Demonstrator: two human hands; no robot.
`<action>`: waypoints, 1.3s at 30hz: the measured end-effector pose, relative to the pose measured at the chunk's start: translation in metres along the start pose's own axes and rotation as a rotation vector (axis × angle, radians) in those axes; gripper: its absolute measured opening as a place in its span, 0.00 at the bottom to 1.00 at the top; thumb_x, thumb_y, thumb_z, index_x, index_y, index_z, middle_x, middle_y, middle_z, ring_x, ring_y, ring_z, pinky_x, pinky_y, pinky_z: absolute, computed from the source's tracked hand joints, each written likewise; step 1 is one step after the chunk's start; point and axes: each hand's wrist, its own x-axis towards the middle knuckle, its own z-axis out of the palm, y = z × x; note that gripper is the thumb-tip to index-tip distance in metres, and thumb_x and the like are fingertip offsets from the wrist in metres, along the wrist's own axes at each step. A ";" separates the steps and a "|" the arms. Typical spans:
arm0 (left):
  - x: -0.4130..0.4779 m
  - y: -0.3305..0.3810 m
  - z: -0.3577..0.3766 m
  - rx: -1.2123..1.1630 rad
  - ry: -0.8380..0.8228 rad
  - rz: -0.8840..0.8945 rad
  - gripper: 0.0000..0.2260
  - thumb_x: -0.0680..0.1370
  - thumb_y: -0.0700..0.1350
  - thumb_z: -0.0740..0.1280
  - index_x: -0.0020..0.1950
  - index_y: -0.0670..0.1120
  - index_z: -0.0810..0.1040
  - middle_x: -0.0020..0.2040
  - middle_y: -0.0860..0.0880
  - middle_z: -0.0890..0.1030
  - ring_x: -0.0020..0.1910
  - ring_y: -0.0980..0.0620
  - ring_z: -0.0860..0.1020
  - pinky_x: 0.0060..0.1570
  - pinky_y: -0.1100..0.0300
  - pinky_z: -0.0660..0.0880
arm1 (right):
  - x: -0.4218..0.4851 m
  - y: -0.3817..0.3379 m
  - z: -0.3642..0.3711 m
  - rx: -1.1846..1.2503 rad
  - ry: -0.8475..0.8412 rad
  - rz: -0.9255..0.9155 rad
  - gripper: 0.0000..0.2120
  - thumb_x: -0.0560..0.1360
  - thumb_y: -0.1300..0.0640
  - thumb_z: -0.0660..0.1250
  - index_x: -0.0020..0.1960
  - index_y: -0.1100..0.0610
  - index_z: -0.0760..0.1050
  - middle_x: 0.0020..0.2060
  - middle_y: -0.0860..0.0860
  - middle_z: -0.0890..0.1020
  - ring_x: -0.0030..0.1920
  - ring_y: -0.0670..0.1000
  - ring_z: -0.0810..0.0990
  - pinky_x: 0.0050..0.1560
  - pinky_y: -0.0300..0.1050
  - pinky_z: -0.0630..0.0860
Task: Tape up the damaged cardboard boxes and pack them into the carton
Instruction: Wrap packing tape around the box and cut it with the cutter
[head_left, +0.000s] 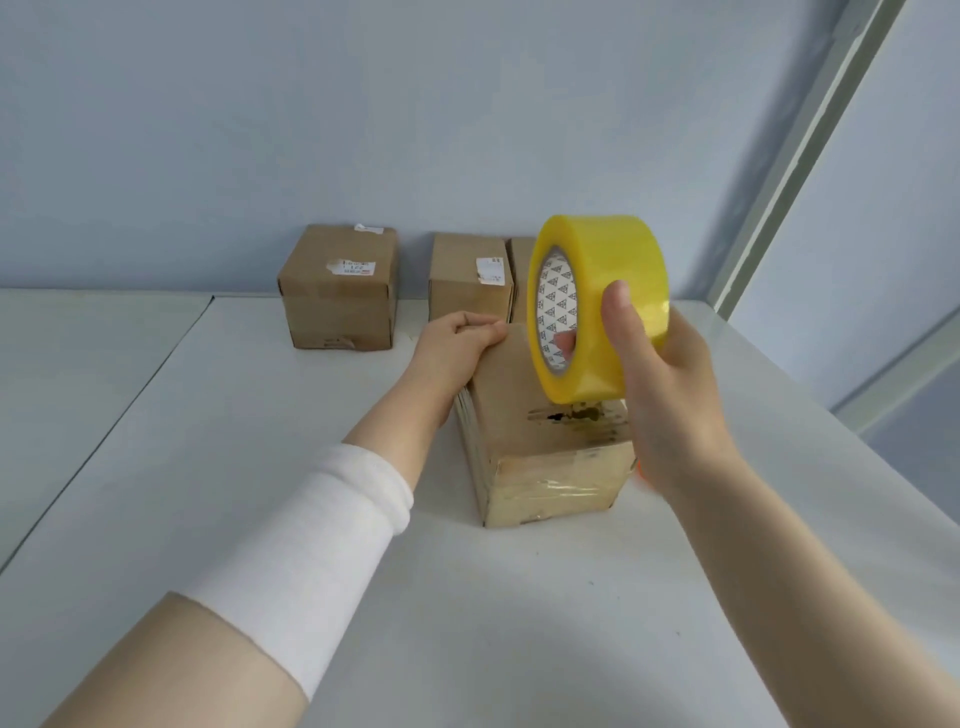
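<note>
Yellow tape roll (597, 270) in right hand (670, 400); left hand (457, 338) grips torn box (519, 421).

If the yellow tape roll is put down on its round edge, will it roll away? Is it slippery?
The tape roll is a round ring, so on its edge it would probably roll; laid flat it should stay. Its glossy surface looks smooth, perhaps slightly slippery, though the right hand grips it with a finger through the core.

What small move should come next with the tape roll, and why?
Probably lower the tape roll onto the near box beside its torn hole: the right hand holds the roll above it, and the left hand steadies the box.
</note>
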 end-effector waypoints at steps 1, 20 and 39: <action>0.000 0.000 0.000 0.004 -0.001 -0.001 0.03 0.75 0.43 0.69 0.42 0.50 0.79 0.44 0.51 0.80 0.42 0.56 0.77 0.40 0.66 0.74 | -0.003 0.002 -0.001 0.030 0.000 -0.001 0.17 0.70 0.38 0.63 0.46 0.51 0.78 0.37 0.46 0.85 0.40 0.46 0.84 0.39 0.40 0.81; -0.006 0.001 0.001 0.004 0.036 0.008 0.02 0.75 0.44 0.69 0.42 0.50 0.80 0.48 0.50 0.80 0.48 0.53 0.77 0.43 0.64 0.73 | -0.086 -0.055 -0.011 0.054 0.066 0.188 0.20 0.58 0.32 0.64 0.33 0.46 0.82 0.28 0.53 0.84 0.29 0.49 0.83 0.28 0.39 0.78; -0.034 0.018 -0.012 0.601 -0.020 0.576 0.17 0.78 0.50 0.65 0.66 0.52 0.72 0.68 0.52 0.69 0.71 0.53 0.63 0.71 0.54 0.58 | -0.135 -0.026 -0.020 -0.050 0.043 0.476 0.25 0.55 0.34 0.63 0.39 0.53 0.80 0.29 0.51 0.84 0.29 0.45 0.82 0.25 0.31 0.72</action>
